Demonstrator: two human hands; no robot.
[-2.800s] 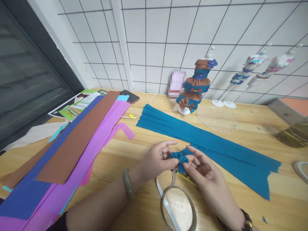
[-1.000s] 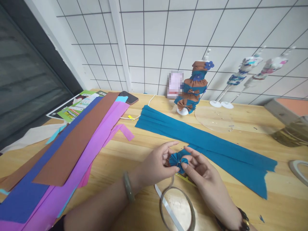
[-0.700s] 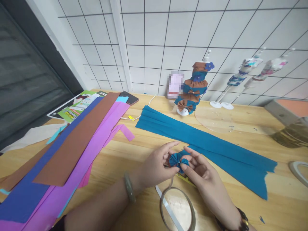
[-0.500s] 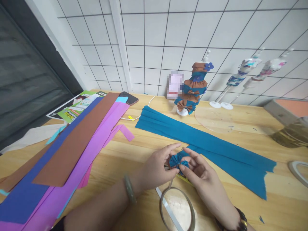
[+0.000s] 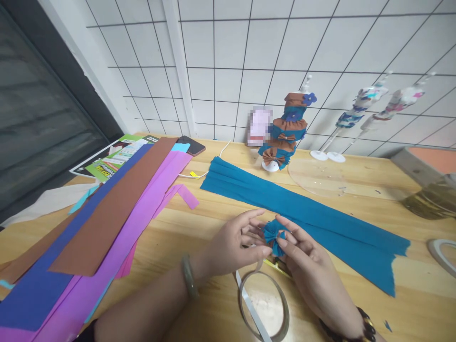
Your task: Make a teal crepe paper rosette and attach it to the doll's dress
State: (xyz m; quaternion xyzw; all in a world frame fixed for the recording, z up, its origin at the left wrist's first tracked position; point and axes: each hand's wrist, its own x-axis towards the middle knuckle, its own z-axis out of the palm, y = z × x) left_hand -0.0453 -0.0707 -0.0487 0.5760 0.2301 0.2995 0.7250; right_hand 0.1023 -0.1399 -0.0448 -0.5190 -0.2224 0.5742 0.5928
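My right hand (image 5: pixel 309 256) pinches a small pleated teal paper bow (image 5: pixel 271 232) between thumb and fingers, its folds fanned out. Close to the bow's left side is my left hand (image 5: pixel 237 242), fingers loosely curled and thumb apart, with nothing visible held in it. Just below the hands lies a roll of tape (image 5: pixel 286 311), with a whitish strip (image 5: pixel 252 311) across its ring. Something yellow-edged, mostly hidden, sits under my right hand. Behind the hands, a wide teal crepe paper strip (image 5: pixel 302 211) stretches over the wooden table.
Brown paper (image 5: pixel 117 209), blue and purple strips cover the table's left side, near a phone (image 5: pixel 192 146). At the back stands a small dress form (image 5: pixel 290 128) in brown and teal paper, with two more forms to its right. Another tape roll (image 5: pixel 440 254) lies far right.
The bow has shifted slightly right with my right hand and turned. My left thumb and fingers have come away from it and opened a little.
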